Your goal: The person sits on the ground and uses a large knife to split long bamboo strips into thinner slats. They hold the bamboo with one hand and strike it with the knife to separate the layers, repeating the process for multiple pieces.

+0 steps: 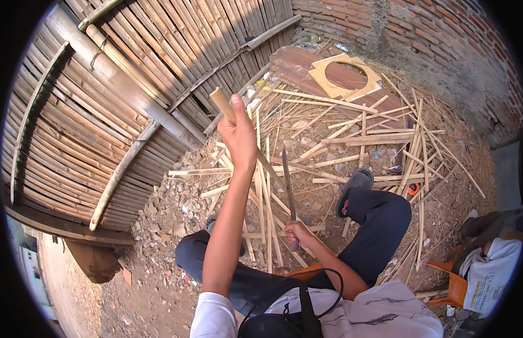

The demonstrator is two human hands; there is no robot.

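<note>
Tan in colour, a slanting stick (221,103) is clasped in the curled fingers of the left hand (238,138), near a bamboo wall (143,90). A long knife (289,188) is grasped by its handle in the right hand (300,235), its blade pointed away beside the stick's lower part. Pale strips (380,138) are strewn over stony ground (143,298).

— Which walls?
— A slatted bamboo wall (216,34) fills the upper left; a brick wall (442,50), the upper right.
— And the ground (151,298)?
— Stony dirt, sunlit at lower left.
</note>
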